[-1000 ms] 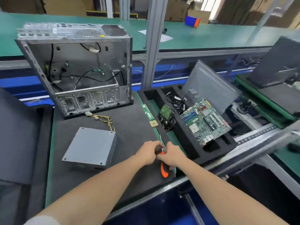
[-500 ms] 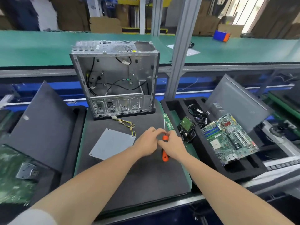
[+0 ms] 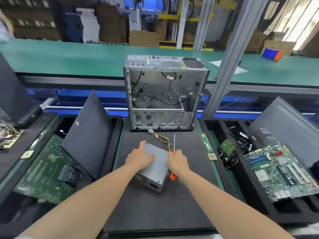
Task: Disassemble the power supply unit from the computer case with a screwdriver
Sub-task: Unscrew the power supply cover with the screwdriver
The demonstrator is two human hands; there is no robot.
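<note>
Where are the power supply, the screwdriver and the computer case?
power supply (image 3: 158, 167): head view, grey top face.
screwdriver (image 3: 172, 176): head view, orange handle end.
computer case (image 3: 155, 90): head view, bare inner panel.

Bare left hand (image 3: 140, 158), bare right hand (image 3: 178, 163), both forearms (image 3: 96, 192) bare.

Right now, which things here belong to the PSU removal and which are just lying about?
Job: power supply unit, with the left hand resting on it; screwdriver, gripped by the right hand; computer case.
Lying about: motherboard, hard drive, memory stick, dark panel.
</note>
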